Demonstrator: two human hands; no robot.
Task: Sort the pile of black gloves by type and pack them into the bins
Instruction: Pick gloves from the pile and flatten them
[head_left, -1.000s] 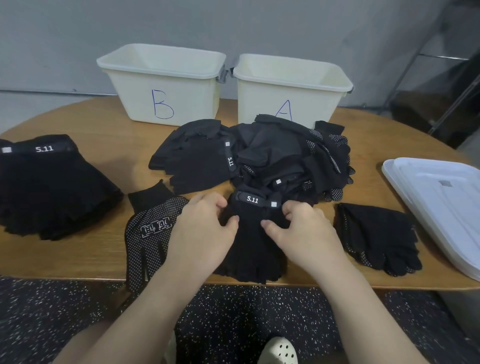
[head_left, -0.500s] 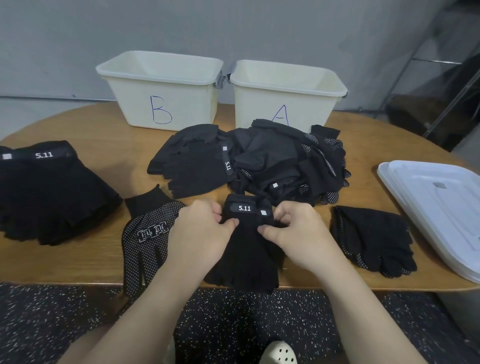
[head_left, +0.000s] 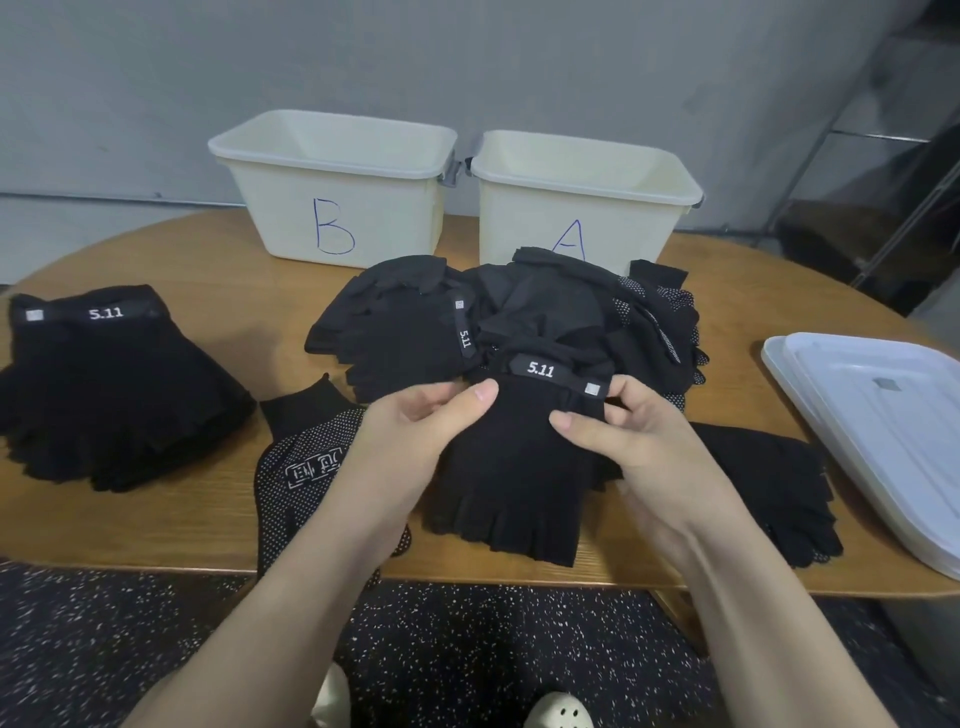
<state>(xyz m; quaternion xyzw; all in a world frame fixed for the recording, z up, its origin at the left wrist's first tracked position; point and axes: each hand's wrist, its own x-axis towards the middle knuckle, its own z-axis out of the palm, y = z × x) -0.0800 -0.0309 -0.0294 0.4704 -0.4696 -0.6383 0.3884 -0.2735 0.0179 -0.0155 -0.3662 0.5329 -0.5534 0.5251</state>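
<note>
A black fingerless glove (head_left: 511, 478) with a "5.11" cuff label is held just above the table's front edge. My left hand (head_left: 415, 441) pinches its left side and my right hand (head_left: 628, 441) pinches its right side near the cuff. Behind it lies the mixed pile of black gloves (head_left: 545, 317). A stack of 5.11 fingerless gloves (head_left: 109, 389) sits at the far left. A dotted glove (head_left: 306, 467) lies under my left forearm, and dotted full-finger gloves (head_left: 774, 483) lie to the right. Cream bin B (head_left: 332, 182) and bin A (head_left: 587, 202) stand at the back.
Stacked white lids (head_left: 883, 431) rest on the table's right end. The wooden table (head_left: 208, 291) is oval, its front edge close to me. A grey wall stands behind the bins, and speckled dark floor and pale shoes show below.
Both hands have lifted the 5.11 glove off the table and drawn it slightly toward me, thumbs now on top. The camera view has shifted a little.
</note>
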